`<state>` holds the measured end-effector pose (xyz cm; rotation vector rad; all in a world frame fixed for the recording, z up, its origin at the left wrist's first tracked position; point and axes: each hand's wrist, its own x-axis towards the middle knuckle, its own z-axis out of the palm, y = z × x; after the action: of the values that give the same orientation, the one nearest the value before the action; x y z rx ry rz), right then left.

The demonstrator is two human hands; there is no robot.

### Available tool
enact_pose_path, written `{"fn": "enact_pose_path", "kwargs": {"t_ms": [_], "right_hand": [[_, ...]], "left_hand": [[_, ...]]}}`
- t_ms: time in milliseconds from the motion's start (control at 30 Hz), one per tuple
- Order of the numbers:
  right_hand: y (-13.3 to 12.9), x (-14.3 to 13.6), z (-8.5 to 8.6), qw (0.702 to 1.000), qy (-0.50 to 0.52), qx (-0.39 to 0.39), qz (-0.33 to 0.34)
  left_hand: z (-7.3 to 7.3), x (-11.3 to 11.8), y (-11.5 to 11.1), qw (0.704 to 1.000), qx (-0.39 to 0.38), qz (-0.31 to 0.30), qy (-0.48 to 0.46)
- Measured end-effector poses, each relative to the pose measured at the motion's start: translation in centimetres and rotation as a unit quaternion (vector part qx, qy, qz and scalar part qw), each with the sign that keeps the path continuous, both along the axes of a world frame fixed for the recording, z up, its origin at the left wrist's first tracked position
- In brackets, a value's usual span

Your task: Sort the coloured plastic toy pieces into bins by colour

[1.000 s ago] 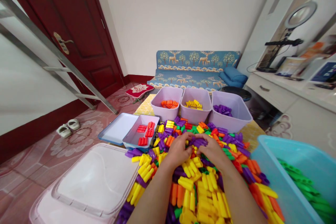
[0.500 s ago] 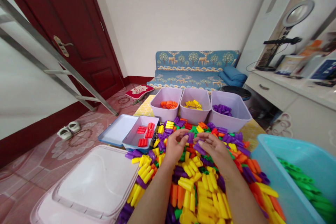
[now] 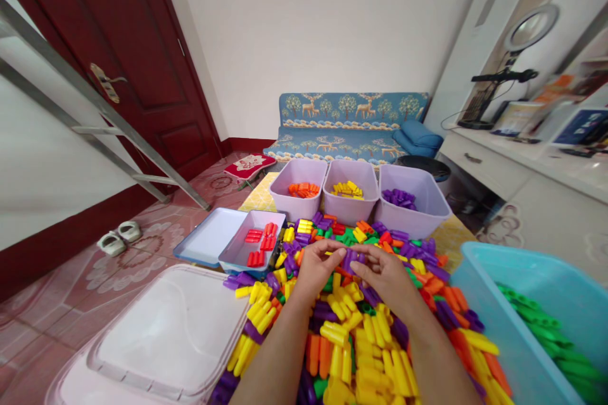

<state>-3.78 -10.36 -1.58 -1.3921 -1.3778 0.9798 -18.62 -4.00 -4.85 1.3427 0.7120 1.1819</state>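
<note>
My left hand (image 3: 319, 264) and my right hand (image 3: 386, 273) meet above a heap of coloured plastic tubes (image 3: 373, 361). Between their fingertips are purple plastic tubes (image 3: 351, 258), side by side. Both hands are closed on them, the left by thumb and fingers at the left end, the right from the other side. Fingers hide part of the tubes, so I cannot tell whether they are joined. Yellow, orange, green, red and purple tubes lie under and around both forearms, several of them in joined rows.
Three lilac bins, holding orange (image 3: 291, 204), yellow (image 3: 346, 207) and purple tubes (image 3: 430, 202), stand behind the heap. An open case (image 3: 227, 256) with red tubes is at left, beside a pale lid (image 3: 166, 323). A turquoise bin (image 3: 503, 329) with green tubes stands at right.
My hands have come closer together. The purple pieces, apart half a second ago with one at each hand, now sit side by side between my fingertips. The view has shifted slightly.
</note>
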Motion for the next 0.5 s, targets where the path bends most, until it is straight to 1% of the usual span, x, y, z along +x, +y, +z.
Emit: {"fn": "enact_pose_path", "kwargs": {"t_ms": [100, 133, 167, 200, 233, 300, 333, 367, 400, 467, 500], "right_hand": [[-0.3, 1.9, 2.1, 0.997, -0.075, -0.024, -0.007], [-0.2, 2.8, 2.9, 0.995, -0.094, -0.024, -0.024], [-0.1, 3.6, 3.7, 0.993, -0.1, -0.013, -0.055], [0.2, 4.5, 4.5, 0.991, -0.091, 0.015, -0.1], [0.4, 5.2, 5.1, 0.985, -0.065, 0.059, -0.149], [0.9, 6.1, 5.9, 0.961, 0.007, 0.159, -0.225], [1.0, 6.4, 6.0, 0.95, 0.033, 0.195, -0.243], [1.0, 6.6, 5.8, 0.945, 0.041, 0.21, -0.249], [0.8, 6.7, 5.4, 0.948, 0.029, 0.2, -0.247], [0.2, 6.8, 4.1, 0.966, -0.04, 0.13, -0.22], [-0.2, 6.9, 3.2, 0.973, -0.085, 0.089, -0.195]], "left_hand": [[-0.2, 0.1, 0.2, 1.0, 0.01, 0.013, 0.023], [-0.3, 0.1, 0.2, 1.0, 0.01, 0.012, 0.027], [-0.3, 0.1, 0.2, 0.999, 0.008, 0.009, 0.03], [-0.4, 0.1, 0.2, 0.999, 0.007, 0.004, 0.032], [-0.4, 0.1, 0.1, 0.999, 0.007, 0.0, 0.035], [-0.3, 0.1, 0.0, 0.999, 0.011, -0.006, 0.043], [-0.3, 0.1, 0.0, 0.999, 0.014, -0.008, 0.047], [-0.2, 0.1, -0.1, 0.998, 0.018, -0.008, 0.052], [-0.2, 0.1, -0.1, 0.998, 0.021, -0.007, 0.057], [-0.1, 0.1, -0.1, 0.997, 0.029, -0.003, 0.069], [-0.1, 0.1, -0.1, 0.997, 0.033, -0.001, 0.076]]}}
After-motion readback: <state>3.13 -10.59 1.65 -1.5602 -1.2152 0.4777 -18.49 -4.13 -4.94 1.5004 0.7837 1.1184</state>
